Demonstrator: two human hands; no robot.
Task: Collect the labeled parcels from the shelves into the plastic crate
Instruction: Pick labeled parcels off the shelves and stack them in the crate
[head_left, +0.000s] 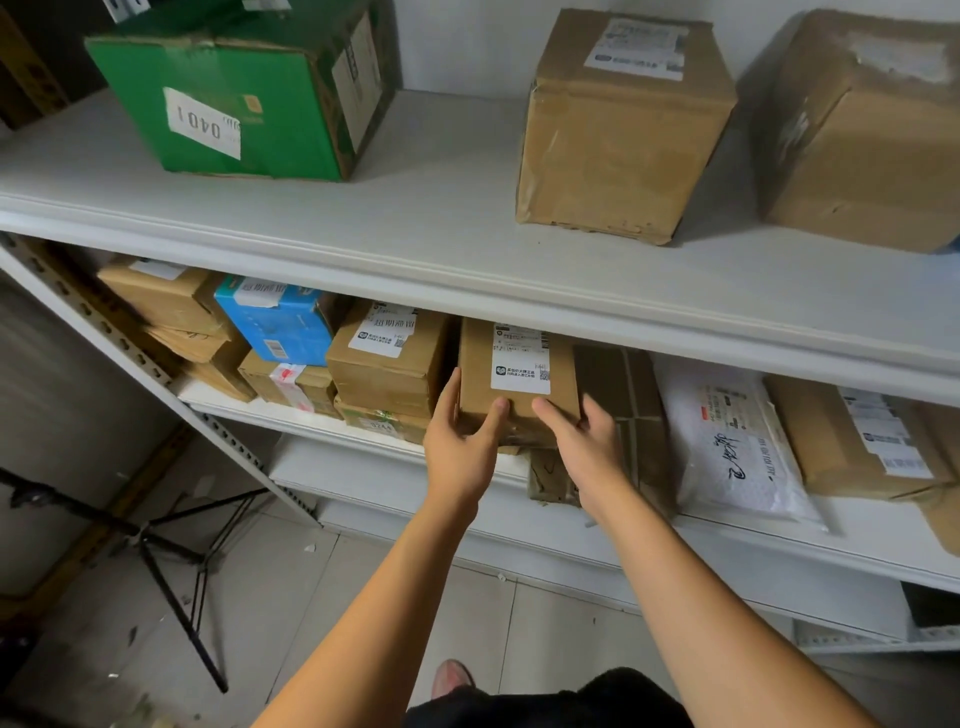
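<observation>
Pick in hand: one labeled parcel gripped on the lower shelf; crate not in view, so we judge nearly all of the task remains.

The upper shelf (467, 270) edge overhangs just above the fingers (451, 387), so there is little lift room; we judge the clear way out is straight toward us. The lower shelf (234, 410) is crowded: brown box (389, 364) just left of the fingers, dark box (623, 384) just right. The parcel (478, 364) sits between them, with left hand (460, 441) and right hand (589, 452) clasping its near end, thumbs on the labeled face.
</observation>
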